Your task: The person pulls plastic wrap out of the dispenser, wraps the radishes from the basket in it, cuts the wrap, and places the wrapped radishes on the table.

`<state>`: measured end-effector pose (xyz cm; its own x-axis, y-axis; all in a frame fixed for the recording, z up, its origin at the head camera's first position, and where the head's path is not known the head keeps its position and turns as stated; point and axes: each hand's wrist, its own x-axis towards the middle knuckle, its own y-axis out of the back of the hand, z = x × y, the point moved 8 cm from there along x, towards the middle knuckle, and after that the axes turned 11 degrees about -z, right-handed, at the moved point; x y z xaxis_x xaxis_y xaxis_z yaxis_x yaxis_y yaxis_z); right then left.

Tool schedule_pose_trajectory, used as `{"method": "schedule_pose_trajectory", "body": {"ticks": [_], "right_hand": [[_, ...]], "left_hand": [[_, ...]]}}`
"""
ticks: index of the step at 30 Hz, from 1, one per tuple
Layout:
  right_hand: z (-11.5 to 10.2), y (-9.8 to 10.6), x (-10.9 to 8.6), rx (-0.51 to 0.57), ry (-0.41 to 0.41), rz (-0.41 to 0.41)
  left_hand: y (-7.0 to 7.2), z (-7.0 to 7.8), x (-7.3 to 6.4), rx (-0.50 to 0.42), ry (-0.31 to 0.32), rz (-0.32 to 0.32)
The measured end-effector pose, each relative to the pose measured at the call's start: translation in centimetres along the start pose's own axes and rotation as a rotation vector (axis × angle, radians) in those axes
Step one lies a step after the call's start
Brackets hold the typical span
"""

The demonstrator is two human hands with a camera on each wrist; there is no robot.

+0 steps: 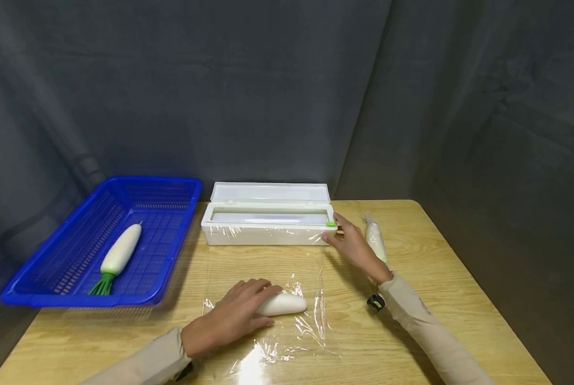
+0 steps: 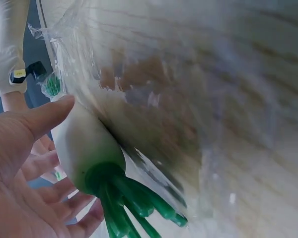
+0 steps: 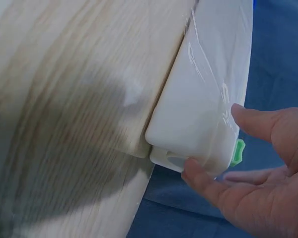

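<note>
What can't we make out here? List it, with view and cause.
Front radish, leafy end: head view, mostly covered by left hand.
Wrapped radish, near end: head view, behind right arm.
Dispenser, far end: right wrist view, cut off by top edge.
Film, exact outline: left wrist view, blurred and see-through.
Black wrist device, any lettering: head view, too small.

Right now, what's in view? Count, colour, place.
basket: 1, blue, left
basket radish: 1, white/green, inside
middle radish: 1, white/green, front centre
film: 1, clear, under middle radish
wrapped radish: 1, white, right
box: 1, white, open, back
slider: 1, green, box's right end
table: 1, pale brown, beneath
backdrop: 1, grey, behind
wrist devices: 2, black, cuffs
sleeves: 2, beige, forearms
left grip: 1, bare, on middle radish
right grip: 1, bare, box's right end
</note>
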<state>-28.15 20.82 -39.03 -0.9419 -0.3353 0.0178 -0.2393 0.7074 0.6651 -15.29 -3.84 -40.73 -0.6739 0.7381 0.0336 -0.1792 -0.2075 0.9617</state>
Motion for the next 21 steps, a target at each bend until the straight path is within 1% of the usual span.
{"method": "schedule_pose_trajectory", "body": {"ticks": [2, 5, 8, 11, 15, 18, 20, 21], "right_hand": [[-0.4, 0.0, -0.3, -0.064, 0.000, 0.010], [-1.5, 0.5, -1.2, -0.192, 0.040, 0.068], [-3.0, 0.9, -2.4, -0.292, 0.120, 0.155], [-4.4, 0.8, -3.5, -0.349, 0.198, 0.203], [-5.7, -0.1, -4.7, -0.399, 0.268, 0.210], [-6.3, -0.7, -5.4, -0.408, 0.280, 0.193], [-6.6, -1.0, -5.8, -0.407, 0.278, 0.165], [-6.8, -1.2, -6.0, -0.409, 0.280, 0.142]], "left_hand": [[0.3, 0.0, -0.3, 0.014, -0.030, 0.044], [0.9, 0.2, -1.0, 0.037, -0.087, 0.117], [1.6, 0.2, -1.7, 0.049, -0.128, 0.164], [2.1, 0.2, -2.4, 0.051, -0.153, 0.193], [2.6, 0.3, -3.4, 0.067, -0.221, 0.239], [2.7, 0.7, -4.2, 0.091, -0.306, 0.257], [2.7, 1.0, -4.6, 0.091, -0.360, 0.241], [2.5, 1.1, -4.8, 0.086, -0.377, 0.221]]}}
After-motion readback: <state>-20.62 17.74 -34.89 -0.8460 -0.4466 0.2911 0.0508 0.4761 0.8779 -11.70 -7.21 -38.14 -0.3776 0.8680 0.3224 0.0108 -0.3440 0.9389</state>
